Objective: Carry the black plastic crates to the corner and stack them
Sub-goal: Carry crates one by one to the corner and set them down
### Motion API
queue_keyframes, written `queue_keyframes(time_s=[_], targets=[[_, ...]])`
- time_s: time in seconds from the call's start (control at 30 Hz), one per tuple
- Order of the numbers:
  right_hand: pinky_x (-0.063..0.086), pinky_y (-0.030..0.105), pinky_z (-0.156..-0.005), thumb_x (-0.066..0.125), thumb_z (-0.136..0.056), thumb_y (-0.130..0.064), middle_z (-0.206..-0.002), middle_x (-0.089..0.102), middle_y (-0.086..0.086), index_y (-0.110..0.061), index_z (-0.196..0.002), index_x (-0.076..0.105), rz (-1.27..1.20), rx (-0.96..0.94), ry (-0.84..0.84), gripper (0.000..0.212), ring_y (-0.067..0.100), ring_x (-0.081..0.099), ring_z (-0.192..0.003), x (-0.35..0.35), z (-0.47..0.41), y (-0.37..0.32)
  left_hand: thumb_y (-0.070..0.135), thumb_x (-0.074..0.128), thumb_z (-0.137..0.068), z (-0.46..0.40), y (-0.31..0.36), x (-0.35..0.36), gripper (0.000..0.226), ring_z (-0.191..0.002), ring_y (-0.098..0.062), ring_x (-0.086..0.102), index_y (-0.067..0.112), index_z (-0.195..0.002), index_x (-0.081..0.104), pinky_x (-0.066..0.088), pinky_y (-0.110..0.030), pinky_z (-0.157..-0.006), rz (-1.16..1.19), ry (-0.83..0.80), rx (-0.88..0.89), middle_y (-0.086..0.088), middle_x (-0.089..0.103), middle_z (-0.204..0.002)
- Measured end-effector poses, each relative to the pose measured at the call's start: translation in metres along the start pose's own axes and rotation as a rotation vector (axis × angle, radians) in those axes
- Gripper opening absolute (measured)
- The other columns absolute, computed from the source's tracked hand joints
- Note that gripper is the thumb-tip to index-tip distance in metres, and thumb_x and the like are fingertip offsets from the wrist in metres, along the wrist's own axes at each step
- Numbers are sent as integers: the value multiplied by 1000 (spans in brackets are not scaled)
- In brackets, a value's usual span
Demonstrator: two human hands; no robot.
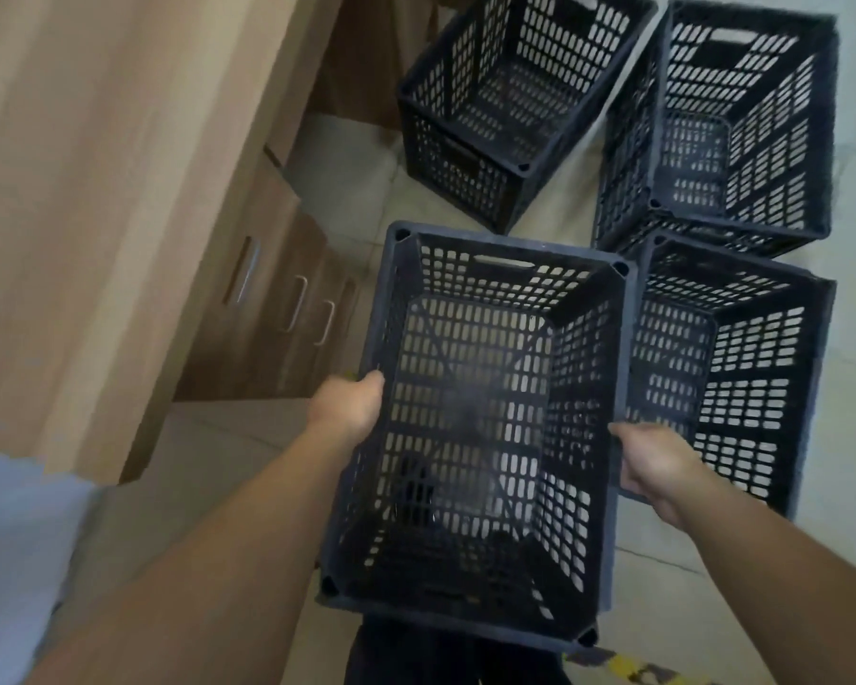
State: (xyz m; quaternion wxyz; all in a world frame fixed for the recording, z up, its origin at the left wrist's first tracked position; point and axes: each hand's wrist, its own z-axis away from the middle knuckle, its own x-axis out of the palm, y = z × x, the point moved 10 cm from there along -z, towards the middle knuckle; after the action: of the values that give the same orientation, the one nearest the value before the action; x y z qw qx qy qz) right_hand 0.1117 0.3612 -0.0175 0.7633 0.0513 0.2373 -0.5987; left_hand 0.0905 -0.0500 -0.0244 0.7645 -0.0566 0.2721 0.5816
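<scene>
I hold an empty black plastic crate [475, 427] in front of me, off the floor. My left hand [349, 405] grips its left rim and my right hand [656, 469] grips its right rim. Just to its right another black crate [742, 368] stands on the floor, partly hidden behind the held one. Beyond that sits a further black crate [727, 126] that appears to rest on a lower one. A single black crate [505, 96] stands at the far middle.
A wooden cabinet [268, 309] with metal handles runs along the left, under a tan counter [119, 190]. The floor [208, 487] is pale tile. My dark trousers [416, 655] show below the held crate, and yellow-black tape [628, 669] marks the floor.
</scene>
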Motion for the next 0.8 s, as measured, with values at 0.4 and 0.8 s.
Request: queue_keyframes(time_s=[0.4, 0.8], targets=[[54, 37, -63, 52, -105, -15, -97, 73, 21, -2, -110, 64, 204, -118, -64, 19, 28, 66, -77, -1, 53, 71, 45, 45, -106, 92, -156, 23, 55, -102, -33, 64, 1, -130, 67, 47, -35, -83, 199, 39, -130, -11, 69, -105], [60, 51, -87, 55, -102, -13, -99, 71, 15, -8, -102, 66, 530, -284, -89, 12, 33, 70, -91, 147, 125, 91, 36, 46, -110, 111, -383, -18, 52, -123, -41, 64, -6, -134, 66, 51, -42, -107, 472, 62, -292, -26, 69, -132]])
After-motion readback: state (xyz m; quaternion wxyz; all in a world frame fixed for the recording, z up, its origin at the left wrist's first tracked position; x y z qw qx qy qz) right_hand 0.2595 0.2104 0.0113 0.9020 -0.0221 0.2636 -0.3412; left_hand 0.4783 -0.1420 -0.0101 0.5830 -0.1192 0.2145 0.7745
